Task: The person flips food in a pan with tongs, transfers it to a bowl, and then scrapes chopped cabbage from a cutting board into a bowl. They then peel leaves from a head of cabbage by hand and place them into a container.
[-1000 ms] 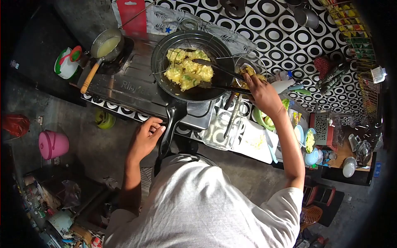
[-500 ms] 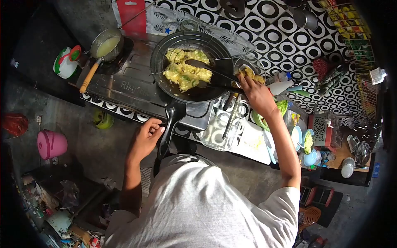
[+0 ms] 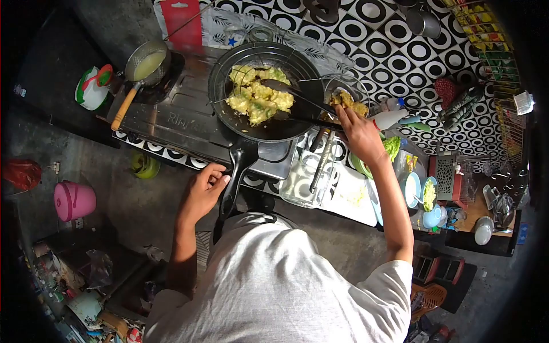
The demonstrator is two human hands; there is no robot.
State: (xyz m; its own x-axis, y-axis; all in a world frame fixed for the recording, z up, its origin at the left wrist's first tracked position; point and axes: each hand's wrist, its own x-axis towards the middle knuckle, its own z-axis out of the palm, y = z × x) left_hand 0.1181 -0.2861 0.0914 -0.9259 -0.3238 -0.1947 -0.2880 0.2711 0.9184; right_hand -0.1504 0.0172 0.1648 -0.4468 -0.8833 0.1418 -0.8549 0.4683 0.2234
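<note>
My right hand point(image 3: 361, 134) grips black tongs point(image 3: 311, 102) above the right side of a dark frying pan point(image 3: 309, 128). Inside the pan lie lumpy yellow-green fritters point(image 3: 260, 97); the tongs' two spread tips reach to their right side. A wire rack point(image 3: 280, 64) spans part of the pan's rim. Close to the pan's black handle point(image 3: 233, 182), at the stove's front edge, is my left hand point(image 3: 205, 188). Its fingers are loosely bent, with thumb and index apart and nothing seen between them. Browned fried pieces point(image 3: 349, 102) sit in a container just beyond my right hand.
On the stove's point(image 3: 186, 128) left burner stands a saucepan point(image 3: 151, 64) of pale liquid, its wooden handle point(image 3: 127, 107) pointing forward. A glass dish point(image 3: 298, 186) and white board point(image 3: 350, 200) lie right of the pan handle. Blue bowls point(image 3: 429, 194) stand farther right.
My right hand and the tongs have shifted slightly right, the tips moving a little over the fritters. My left hand stays nearly still. The view has moved slightly.
</note>
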